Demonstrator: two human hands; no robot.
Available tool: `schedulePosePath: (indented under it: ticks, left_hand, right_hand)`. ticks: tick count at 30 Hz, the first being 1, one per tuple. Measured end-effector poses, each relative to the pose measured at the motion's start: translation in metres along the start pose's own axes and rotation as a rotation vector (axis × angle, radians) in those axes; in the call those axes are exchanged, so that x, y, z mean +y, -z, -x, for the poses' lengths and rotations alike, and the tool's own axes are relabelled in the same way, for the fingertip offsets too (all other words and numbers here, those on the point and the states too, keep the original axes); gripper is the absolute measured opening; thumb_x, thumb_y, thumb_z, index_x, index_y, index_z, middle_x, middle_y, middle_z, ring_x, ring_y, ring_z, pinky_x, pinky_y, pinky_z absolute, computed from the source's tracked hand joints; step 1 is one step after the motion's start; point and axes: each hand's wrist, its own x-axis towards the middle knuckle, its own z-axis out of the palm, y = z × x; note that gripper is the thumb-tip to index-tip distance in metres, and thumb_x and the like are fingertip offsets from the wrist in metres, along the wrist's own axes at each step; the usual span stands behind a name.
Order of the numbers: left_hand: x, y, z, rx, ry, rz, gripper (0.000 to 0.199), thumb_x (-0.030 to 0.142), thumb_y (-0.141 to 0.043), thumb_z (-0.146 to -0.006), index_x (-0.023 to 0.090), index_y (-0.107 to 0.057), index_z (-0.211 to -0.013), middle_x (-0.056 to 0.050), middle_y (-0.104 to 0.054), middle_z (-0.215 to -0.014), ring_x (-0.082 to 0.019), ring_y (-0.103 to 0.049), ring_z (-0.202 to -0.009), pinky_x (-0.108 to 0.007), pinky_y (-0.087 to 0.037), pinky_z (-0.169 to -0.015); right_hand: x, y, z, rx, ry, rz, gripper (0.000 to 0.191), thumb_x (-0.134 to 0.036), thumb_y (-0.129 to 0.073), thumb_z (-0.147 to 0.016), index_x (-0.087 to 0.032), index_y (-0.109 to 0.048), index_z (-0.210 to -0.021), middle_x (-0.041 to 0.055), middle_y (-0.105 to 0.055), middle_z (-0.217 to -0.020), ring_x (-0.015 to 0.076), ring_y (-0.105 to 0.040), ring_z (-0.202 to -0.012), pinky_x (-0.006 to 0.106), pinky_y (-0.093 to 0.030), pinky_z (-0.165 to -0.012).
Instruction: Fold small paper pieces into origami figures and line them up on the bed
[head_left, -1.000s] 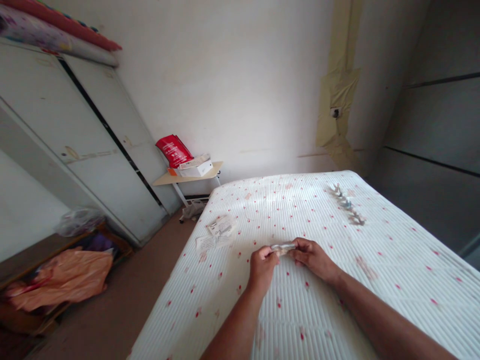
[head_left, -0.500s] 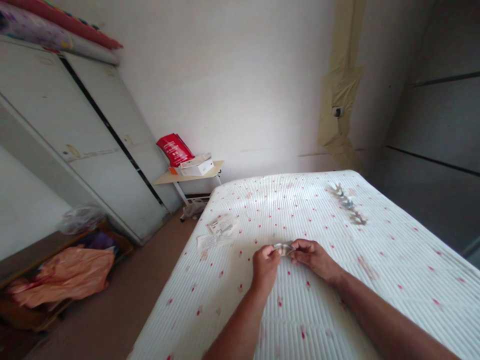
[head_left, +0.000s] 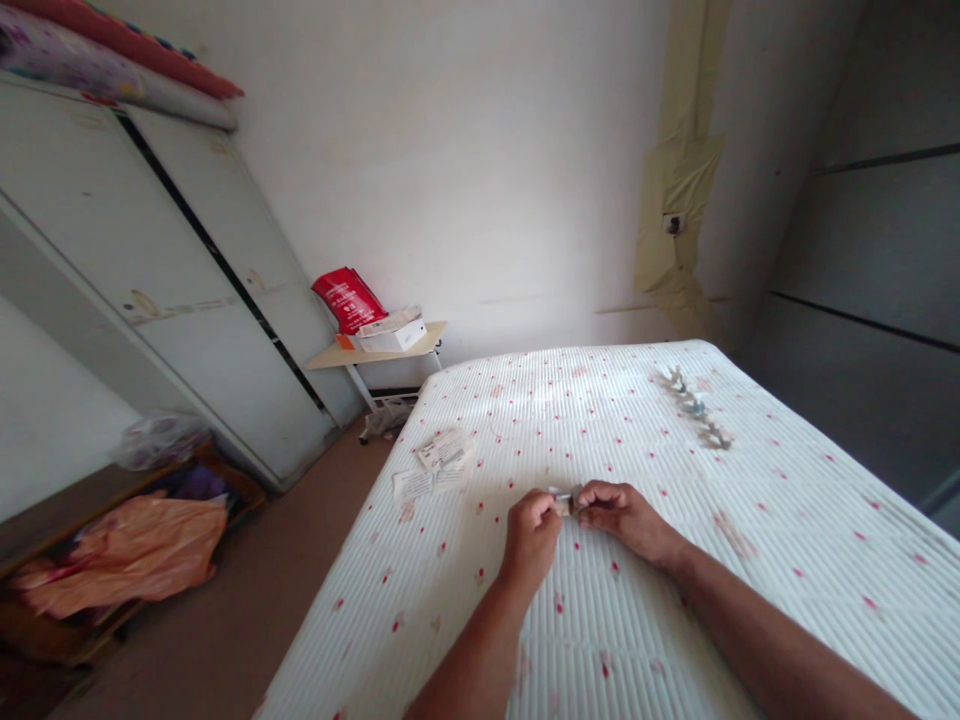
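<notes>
Between my two hands, just over the bed cover, is a small folded piece of paper (head_left: 564, 502), greyish and beige. My left hand (head_left: 532, 525) pinches its left end between thumb and fingers. The right end is gripped by my right hand (head_left: 619, 515), fingers curled. Left of my hands, printed paper strips (head_left: 442, 465) lie overlapping on the cover. Toward the far right of the bed a row of several small folded paper pieces (head_left: 696, 408) lies on the cover.
The white bed cover (head_left: 600, 610) has small red marks. Beyond its far left corner, a small table (head_left: 330, 357) holds a red bag (head_left: 349, 300) and a white box (head_left: 397, 337). A grey cabinet (head_left: 187, 290) and an orange cloth (head_left: 127, 550) are at the left.
The paper piece between my hands looks narrower and more folded over. My right fingers have shifted slightly left, toward my left hand.
</notes>
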Motion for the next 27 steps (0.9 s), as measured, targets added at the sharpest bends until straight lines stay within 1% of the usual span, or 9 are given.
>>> schedulePosePath:
  ticks: [3,8,13,16,19,21,27]
  left_hand:
    - [0.0005,0.0008,-0.0005,-0.007,-0.024,-0.003,0.016,0.006,-0.04,-0.067,0.016,-0.042,-0.055,0.003,-0.042,-0.06,-0.01,-0.041,-0.059,-0.019,-0.031,-0.055]
    - [-0.0009,-0.0001,-0.001,-0.011,-0.013,0.013,0.016,0.005,-0.04,-0.067,0.016,-0.048,-0.058,0.002,-0.046,-0.061,-0.01,-0.044,-0.061,-0.019,-0.033,-0.056]
    - [-0.0036,0.002,-0.0008,-0.074,-0.056,0.041,0.017,0.007,-0.041,-0.07,0.016,-0.051,-0.059,0.0,-0.05,-0.066,-0.011,-0.048,-0.066,-0.019,-0.037,-0.06]
    - [-0.0063,0.0033,-0.0009,-0.092,-0.072,0.033,0.018,0.009,-0.042,-0.073,0.016,-0.056,-0.065,-0.001,-0.054,-0.071,-0.012,-0.051,-0.069,-0.02,-0.039,-0.063]
    - [-0.0085,0.0031,-0.0008,-0.084,-0.026,0.048,0.018,0.013,-0.043,-0.075,0.017,-0.06,-0.077,-0.001,-0.058,-0.074,-0.012,-0.054,-0.067,-0.02,-0.041,-0.064]
    - [-0.0084,0.0029,-0.0004,-0.08,0.012,0.063,0.017,0.016,-0.044,-0.077,0.017,-0.06,-0.081,-0.001,-0.059,-0.073,-0.012,-0.055,-0.066,-0.02,-0.041,-0.063]
    - [-0.0025,0.0042,-0.0002,-0.093,0.041,0.092,0.013,0.019,-0.047,-0.076,0.015,-0.06,-0.077,-0.001,-0.06,-0.07,-0.011,-0.055,-0.063,-0.02,-0.041,-0.06]
  right_hand:
    - [0.0015,0.0003,-0.0003,0.001,0.006,0.013,0.012,-0.026,-0.067,-0.065,-0.017,-0.061,-0.069,-0.0031,-0.057,-0.063,0.011,-0.049,-0.062,0.025,-0.036,-0.063]
    - [0.0022,0.0003,-0.0001,0.009,0.006,0.017,0.014,-0.028,-0.068,-0.064,-0.017,-0.061,-0.069,-0.0028,-0.057,-0.063,0.0116,-0.05,-0.062,0.025,-0.037,-0.063]
    - [-0.0012,-0.0003,0.0008,0.026,-0.007,0.038,0.016,-0.031,-0.068,-0.064,-0.018,-0.062,-0.07,-0.0024,-0.057,-0.063,0.0118,-0.05,-0.062,0.025,-0.037,-0.063]
    - [-0.0012,-0.0001,0.0009,0.018,-0.01,0.01,0.016,-0.031,-0.068,-0.064,-0.018,-0.061,-0.07,-0.0021,-0.058,-0.063,0.012,-0.05,-0.062,0.026,-0.038,-0.063]
    - [0.0007,0.0006,0.0008,0.005,-0.015,-0.026,0.016,-0.031,-0.068,-0.064,-0.018,-0.061,-0.07,-0.002,-0.059,-0.064,0.012,-0.051,-0.062,0.026,-0.038,-0.064]
    - [0.0021,0.0011,0.0006,0.004,-0.022,-0.043,0.015,-0.03,-0.067,-0.064,-0.018,-0.061,-0.071,-0.0021,-0.059,-0.064,0.0117,-0.051,-0.062,0.026,-0.038,-0.064]
    - [0.0025,0.0002,-0.0007,0.026,-0.035,-0.051,0.015,-0.029,-0.067,-0.063,-0.018,-0.061,-0.071,-0.0026,-0.06,-0.063,0.0111,-0.051,-0.06,0.025,-0.038,-0.061]
